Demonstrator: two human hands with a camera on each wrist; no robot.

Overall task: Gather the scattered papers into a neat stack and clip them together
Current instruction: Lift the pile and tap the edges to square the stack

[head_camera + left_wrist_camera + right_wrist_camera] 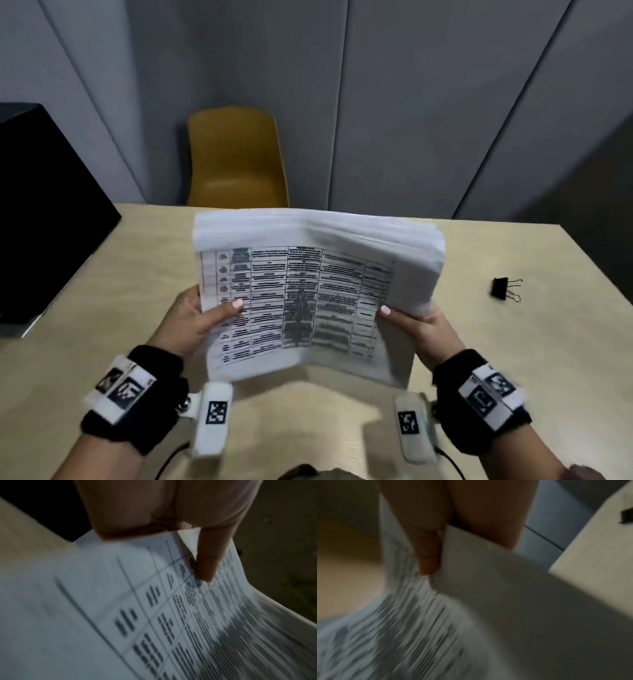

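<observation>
A stack of white papers (301, 294) with a printed table on the top sheet hangs above the table, blurred with motion. My left hand (202, 318) grips its left edge, thumb on top (207, 566). My right hand (418, 325) grips its right edge, thumb on the top sheet (429, 555). The sheets are not flush; their edges fan out at the upper right. The papers (154, 615) fill the left wrist view, and the papers (471, 615) fill the right wrist view. A black binder clip (505, 289) lies on the table to the right, apart from both hands.
The light wooden table (102, 291) stretches under the papers. A yellow chair (236, 161) stands behind its far edge. A black box (44, 212) sits at the left end. Grey wall panels close off the back.
</observation>
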